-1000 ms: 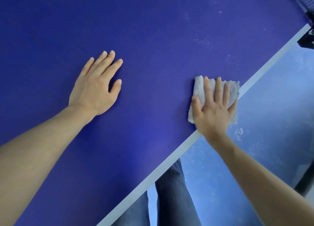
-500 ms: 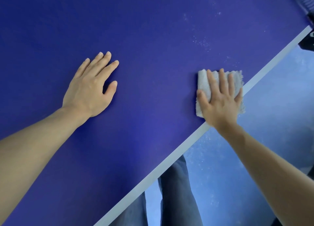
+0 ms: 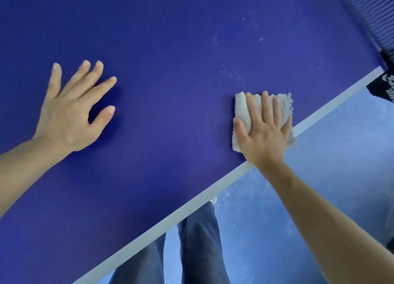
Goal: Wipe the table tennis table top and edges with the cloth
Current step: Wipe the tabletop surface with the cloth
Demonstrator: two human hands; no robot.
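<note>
Near, I see the white edge line (image 3: 191,202). Just beside it on the table top (image 3: 170,38), the right hand (image 3: 264,134) lies flat with fingers straight, pressing the cloth (image 3: 241,110). The left hand (image 3: 70,111) rests spread flat, holding nothing. Beyond the cloth are dust specks (image 3: 232,74).

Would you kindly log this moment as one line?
right hand presses white terry cloth; left hand flat on blue table tennis table top

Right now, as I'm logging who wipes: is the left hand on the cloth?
No, the left hand rests bare on the table tennis table top, while the right hand presses the white cloth.
</note>
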